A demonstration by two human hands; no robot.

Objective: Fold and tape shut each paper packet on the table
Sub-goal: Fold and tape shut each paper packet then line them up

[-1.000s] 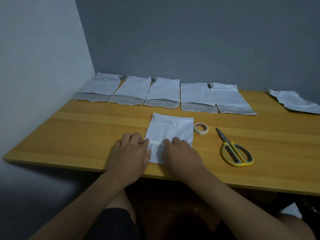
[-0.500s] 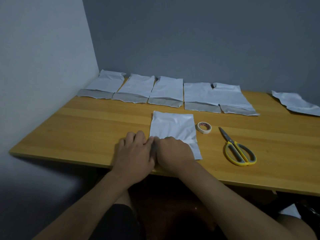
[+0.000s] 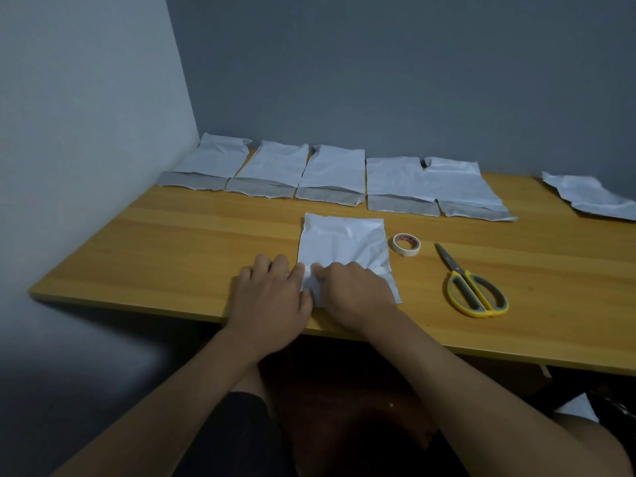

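A white paper packet [image 3: 342,241] lies flat near the front of the wooden table [image 3: 172,249]. My left hand [image 3: 272,297] and my right hand [image 3: 354,292] rest side by side on its near left corner, fingers pinching and pressing the paper there. The packet's near edge is mostly hidden under my hands; its near right corner sticks out past my right hand. A small roll of white tape [image 3: 406,244] lies just right of the packet. Yellow-handled scissors [image 3: 471,287] lie further right, shut.
Along the back wall lies a row of several white packets [image 3: 335,175] with grey flaps folded toward me. One more crumpled white packet [image 3: 588,197] lies at the far right. The table's front edge runs just below my wrists. A wall stands at the left.
My right hand slid left along the packet's near edge until it met my left hand. The packet's near right corner came into view. The camera tilted slightly.
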